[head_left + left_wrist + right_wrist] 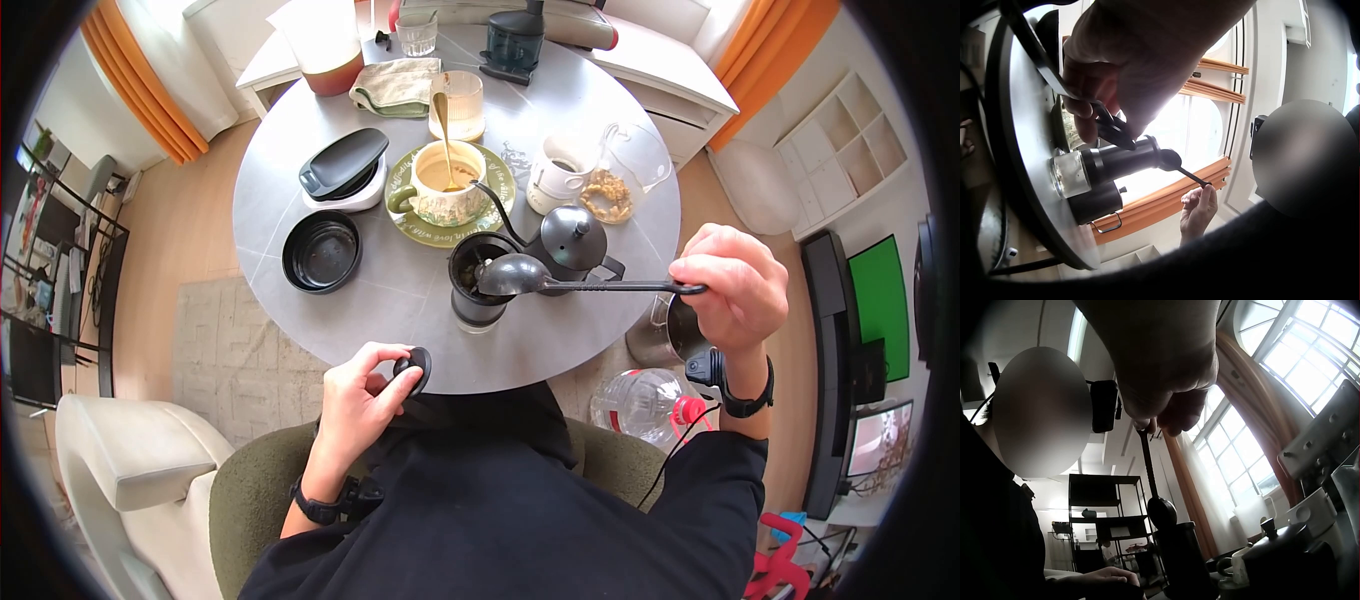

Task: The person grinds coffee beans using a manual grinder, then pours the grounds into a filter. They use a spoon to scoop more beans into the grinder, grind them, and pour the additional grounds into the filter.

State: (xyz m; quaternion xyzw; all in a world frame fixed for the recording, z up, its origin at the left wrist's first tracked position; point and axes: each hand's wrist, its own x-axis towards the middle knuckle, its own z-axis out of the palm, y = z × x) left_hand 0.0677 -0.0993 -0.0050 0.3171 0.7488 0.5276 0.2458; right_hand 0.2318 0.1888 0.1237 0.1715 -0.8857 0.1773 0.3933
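Observation:
In the head view my right hand (735, 285) pinches the handle end of a black spoon (515, 275). The spoon's bowl tips down over the open mouth of a black cylindrical grinder (478, 305), right at its rim. In the left wrist view the grinder stands upright on a clear glass base (1072, 173). Small dark bits show inside its mouth. My left hand (362, 390), just off the table's near edge, holds a small round black lid (414, 372) between thumb and fingers. A black gooseneck kettle (572, 240) stands right behind the grinder.
On the round grey table (400, 330) are a patterned cup (425, 205) with a gold spoon on a green saucer, a black round dish (321, 252), a scale (350, 195), a white mug (557, 177) and a glass jug (637, 160). A large water bottle (640, 403) stands at lower right.

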